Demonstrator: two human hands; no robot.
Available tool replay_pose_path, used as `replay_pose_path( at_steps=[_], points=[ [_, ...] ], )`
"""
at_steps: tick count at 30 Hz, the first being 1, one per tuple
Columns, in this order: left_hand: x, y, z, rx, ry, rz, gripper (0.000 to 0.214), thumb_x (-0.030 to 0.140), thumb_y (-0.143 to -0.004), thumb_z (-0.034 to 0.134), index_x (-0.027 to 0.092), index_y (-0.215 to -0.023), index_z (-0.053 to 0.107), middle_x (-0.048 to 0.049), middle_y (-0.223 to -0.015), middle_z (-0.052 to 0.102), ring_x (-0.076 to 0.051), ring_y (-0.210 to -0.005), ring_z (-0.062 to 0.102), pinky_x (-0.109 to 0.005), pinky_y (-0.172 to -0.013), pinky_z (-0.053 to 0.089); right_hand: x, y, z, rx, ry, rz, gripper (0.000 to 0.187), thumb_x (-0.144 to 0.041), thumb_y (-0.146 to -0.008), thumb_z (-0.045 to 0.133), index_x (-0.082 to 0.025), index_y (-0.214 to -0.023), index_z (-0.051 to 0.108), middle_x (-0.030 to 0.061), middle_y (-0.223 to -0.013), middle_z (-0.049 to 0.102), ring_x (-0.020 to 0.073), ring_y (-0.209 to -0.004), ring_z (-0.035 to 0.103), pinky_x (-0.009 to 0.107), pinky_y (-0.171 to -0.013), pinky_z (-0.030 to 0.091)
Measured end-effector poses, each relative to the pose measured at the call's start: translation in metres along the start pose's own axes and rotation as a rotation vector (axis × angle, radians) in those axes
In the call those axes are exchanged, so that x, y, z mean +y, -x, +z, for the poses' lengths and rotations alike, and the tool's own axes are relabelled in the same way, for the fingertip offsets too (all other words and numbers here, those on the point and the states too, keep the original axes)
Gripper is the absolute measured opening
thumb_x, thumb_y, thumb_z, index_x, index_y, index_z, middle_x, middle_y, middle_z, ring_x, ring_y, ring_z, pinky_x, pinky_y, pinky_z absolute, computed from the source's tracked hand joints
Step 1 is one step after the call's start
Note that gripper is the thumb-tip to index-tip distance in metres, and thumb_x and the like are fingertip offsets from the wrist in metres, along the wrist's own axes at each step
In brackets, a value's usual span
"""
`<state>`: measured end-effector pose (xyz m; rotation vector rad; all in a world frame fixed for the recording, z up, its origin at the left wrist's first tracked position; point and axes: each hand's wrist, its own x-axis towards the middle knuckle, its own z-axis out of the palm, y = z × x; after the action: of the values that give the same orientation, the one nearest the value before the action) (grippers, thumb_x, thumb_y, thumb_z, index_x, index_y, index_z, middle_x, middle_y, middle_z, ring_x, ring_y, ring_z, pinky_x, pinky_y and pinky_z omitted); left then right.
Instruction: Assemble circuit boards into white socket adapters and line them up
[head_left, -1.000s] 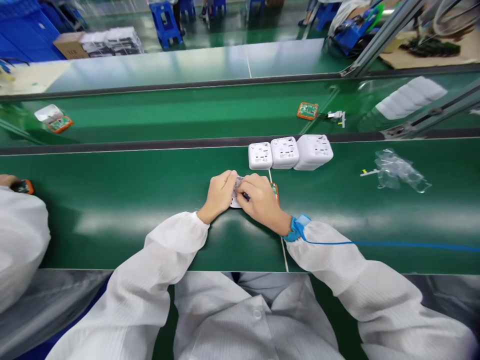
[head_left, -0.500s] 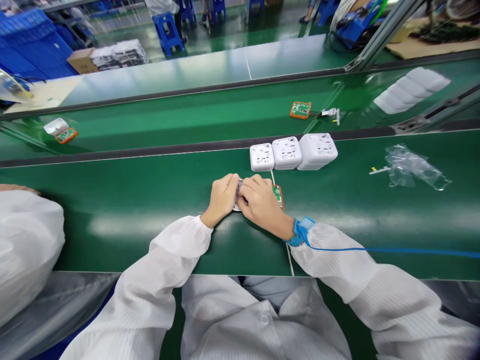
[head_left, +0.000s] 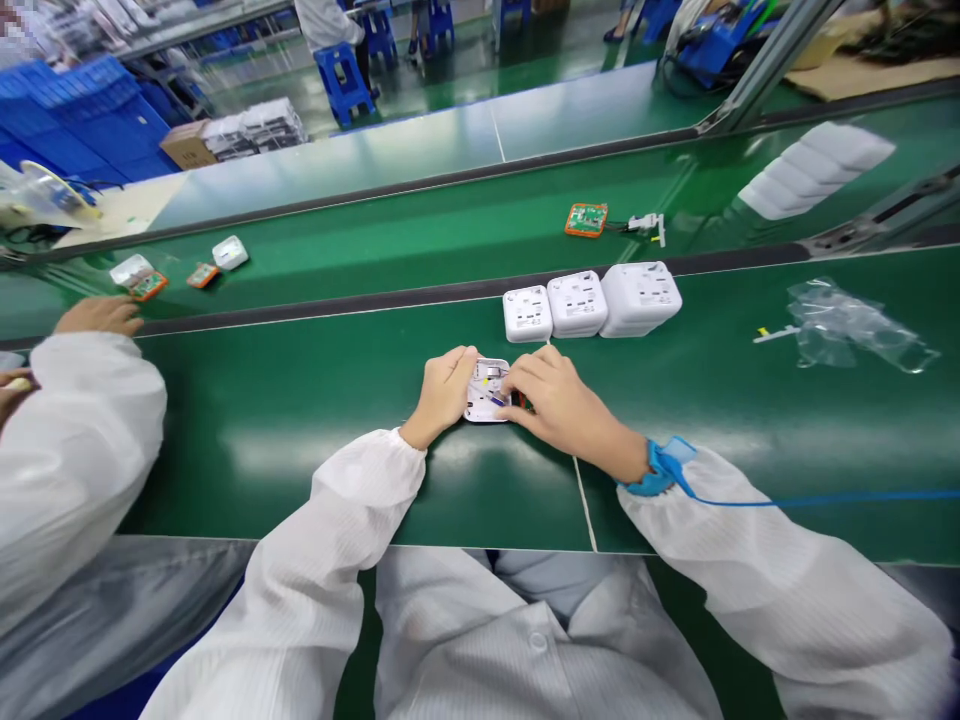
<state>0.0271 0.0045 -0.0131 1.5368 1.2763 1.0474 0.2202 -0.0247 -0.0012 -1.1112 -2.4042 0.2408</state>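
**Which thing is furthest left?**
A co-worker's hand (head_left: 97, 316), lying beside the dark rail of the green tabletop (head_left: 300, 400).

**And the two hands in the middle?**
The left hand (head_left: 446, 392) is curled, with its fingers pressed against the left edge of an open white plastic casing (head_left: 487, 392). That casing lies flat on the tabletop, between both hands. The right hand (head_left: 562, 400) pinches in from the other side, fingertips on the casing's right edge.

**What's inside it?**
Small metal parts (head_left: 491, 372) and a blue-tipped piece (head_left: 495, 400), too small to tell exactly.

**Further right?**
Three white square housings (head_left: 576, 304) stand touching in a row, then a clear plastic bag (head_left: 855, 330).
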Motion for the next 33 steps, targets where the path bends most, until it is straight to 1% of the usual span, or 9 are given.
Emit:
replay_pose_path(
  at_steps=[4,9,17,20,24,26,28,31,33],
  points=[
    [-0.001,0.0,0.002,0.013,-0.062,0.027,0.054,0.062,-0.099,0.047,0.017,-0.076,0.066,-0.0017,-0.07,0.061,-0.015,-0.065,0.052,-0.029,-0.063,0.038,0.004,0.002,0.001,-0.009,0.13,-0.086,0.01,-0.023,-0.1,0.066,-0.016,-0.093,0.067,0.0095,-0.096,0.064,0.0266,-0.089,0.048,0.039,-0.073,0.034],
    [-0.003,0.001,0.003,0.067,-0.043,0.012,0.053,0.061,-0.101,0.046,0.018,-0.077,0.066,-0.0013,-0.07,0.061,-0.015,-0.065,0.052,-0.029,-0.062,0.037,-0.005,0.0,0.003,0.043,0.368,-0.173,0.027,-0.01,-0.103,0.049,-0.016,-0.086,0.069,0.0117,-0.093,0.065,0.0279,-0.087,0.048,0.042,-0.071,0.03],
    [-0.001,0.0,0.005,0.061,-0.107,0.026,0.051,0.056,-0.103,0.045,0.018,-0.077,0.066,-0.0008,-0.067,0.06,-0.015,-0.061,0.05,-0.03,-0.06,0.035,-0.014,0.0,0.013,0.069,0.422,-0.159,0.031,-0.006,-0.099,0.048,-0.018,-0.079,0.067,0.0116,-0.084,0.061,0.0279,-0.083,0.046,0.042,-0.068,0.028],
    [0.0,0.0,0.006,0.057,-0.147,0.055,0.049,0.053,-0.104,0.043,0.018,-0.077,0.066,-0.0017,-0.069,0.062,-0.015,-0.063,0.051,-0.03,-0.062,0.035,-0.014,-0.006,0.013,0.066,0.397,-0.085,0.023,-0.009,-0.097,0.056,-0.017,-0.077,0.064,0.0115,-0.084,0.06,0.0281,-0.082,0.047,0.042,-0.067,0.029],
    [0.004,0.002,0.003,0.022,-0.168,0.135,0.051,0.054,-0.105,0.041,0.019,-0.079,0.067,-0.0029,-0.072,0.064,-0.016,-0.065,0.053,-0.031,-0.065,0.038,-0.006,-0.021,0.011,0.063,0.079,0.166,0.025,-0.018,-0.085,0.078,-0.02,-0.073,0.056,0.0063,-0.083,0.058,0.0251,-0.08,0.05,0.039,-0.065,0.033],
    [0.007,0.002,0.0,-0.021,-0.204,0.205,0.051,0.055,-0.105,0.039,0.019,-0.084,0.069,-0.0043,-0.077,0.067,-0.017,-0.07,0.058,-0.031,-0.068,0.04,-0.001,-0.025,0.009,0.119,-0.013,0.26,0.032,-0.026,-0.078,0.087,-0.021,-0.082,0.056,0.0055,-0.089,0.059,0.026,-0.085,0.053,0.038,-0.068,0.037],
    [0.008,0.002,-0.005,-0.039,-0.236,0.26,0.052,0.055,-0.105,0.038,0.02,-0.088,0.072,-0.006,-0.082,0.071,-0.019,-0.075,0.062,-0.032,-0.071,0.043,0.002,-0.023,0.005,0.138,0.016,0.252,0.042,-0.036,-0.077,0.089,-0.019,-0.101,0.059,0.0095,-0.104,0.061,0.031,-0.097,0.054,0.04,-0.075,0.04],
    [0.006,0.0,-0.01,-0.021,-0.226,0.27,0.051,0.056,-0.104,0.04,0.019,-0.091,0.073,-0.0064,-0.085,0.073,-0.019,-0.076,0.064,-0.032,-0.072,0.045,0.01,-0.01,-0.003,0.024,0.085,0.103,0.077,-0.053,-0.08,0.085,-0.016,-0.136,0.049,0.0178,-0.13,0.057,0.0387,-0.117,0.05,0.047,-0.089,0.041],
    [0.004,-0.003,-0.011,-0.012,-0.196,0.248,0.048,0.054,-0.102,0.043,0.019,-0.09,0.073,-0.005,-0.081,0.072,-0.018,-0.073,0.063,-0.031,-0.071,0.044,0.017,-0.002,-0.008,-0.084,0.079,0.014,0.093,-0.058,-0.078,0.085,-0.014,-0.147,0.039,0.0204,-0.138,0.054,0.0404,-0.123,0.049,0.05,-0.094,0.041]
  ],
)
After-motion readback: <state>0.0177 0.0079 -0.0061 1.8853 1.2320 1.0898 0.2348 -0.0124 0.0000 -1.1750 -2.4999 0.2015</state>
